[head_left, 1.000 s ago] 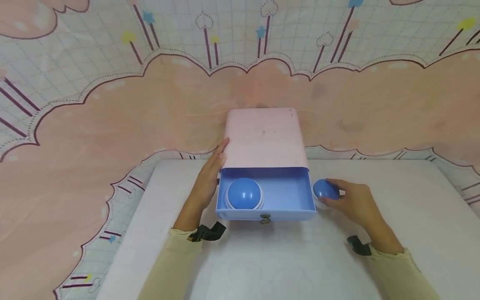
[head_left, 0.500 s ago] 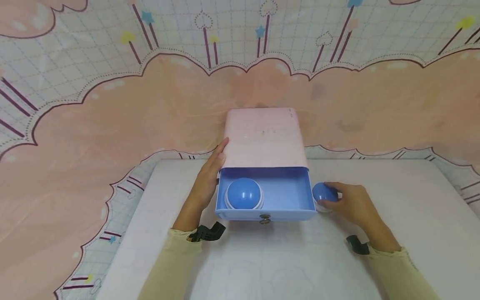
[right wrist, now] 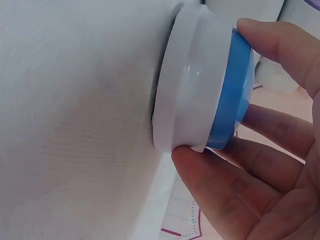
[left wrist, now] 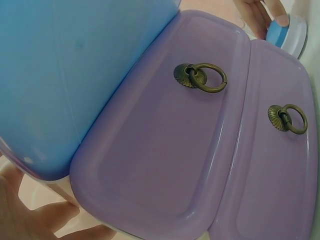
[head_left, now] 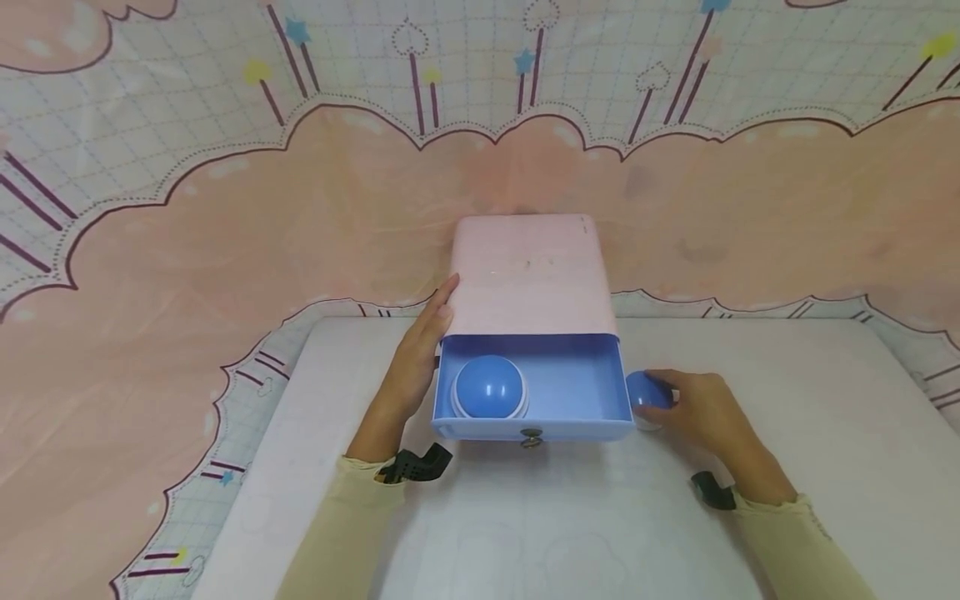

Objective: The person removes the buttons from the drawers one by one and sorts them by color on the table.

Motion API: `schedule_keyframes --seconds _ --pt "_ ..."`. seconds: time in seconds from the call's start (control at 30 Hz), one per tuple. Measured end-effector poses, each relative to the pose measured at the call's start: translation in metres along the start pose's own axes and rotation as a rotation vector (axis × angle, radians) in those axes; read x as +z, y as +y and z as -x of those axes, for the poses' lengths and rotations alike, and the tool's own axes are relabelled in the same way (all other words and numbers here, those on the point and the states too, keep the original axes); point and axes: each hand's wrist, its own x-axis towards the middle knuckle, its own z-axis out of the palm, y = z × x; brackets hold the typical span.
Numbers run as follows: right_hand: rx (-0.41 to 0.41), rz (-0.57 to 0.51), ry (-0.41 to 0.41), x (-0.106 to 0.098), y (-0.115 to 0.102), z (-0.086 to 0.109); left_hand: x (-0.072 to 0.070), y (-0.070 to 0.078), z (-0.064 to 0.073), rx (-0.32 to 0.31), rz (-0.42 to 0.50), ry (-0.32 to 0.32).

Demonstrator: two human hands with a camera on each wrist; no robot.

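Note:
A small pink drawer cabinet [head_left: 532,271] stands at the back of the table with its top blue drawer [head_left: 577,375] pulled out. Inside the drawer's left half sits a round blue-domed piece [head_left: 490,386] with a white rim. My left hand [head_left: 411,362] lies along the cabinet's left side, fingers extended against it. Just right of the drawer, my right hand [head_left: 697,408] grips a second round blue-domed piece [right wrist: 235,95] between thumb and fingers. Its thick white base [right wrist: 192,80] is down at the tabletop, dome upward. The cabinet partly hides it in the left wrist view.
Two purple drawer fronts [left wrist: 165,130] with brass ring pulls [left wrist: 209,78] sit closed below the open drawer in the left wrist view. The white table [head_left: 540,517] extends in front. Behind the cabinet hangs a patterned peach cloth [head_left: 360,225].
My right hand has moved slightly down in the head view, bringing the blue-domed piece lower beside the drawer. My left hand, the cabinet and the open drawer have stayed put.

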Motion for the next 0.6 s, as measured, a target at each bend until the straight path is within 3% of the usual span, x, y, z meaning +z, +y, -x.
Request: schedule_keyframes --seconds 0.6 --pt "0.047 0.008 -0.041 -0.0063 -0.001 0.0028 0.0004 -0.0013 -0.0017 0.002 0.008 -0.008"
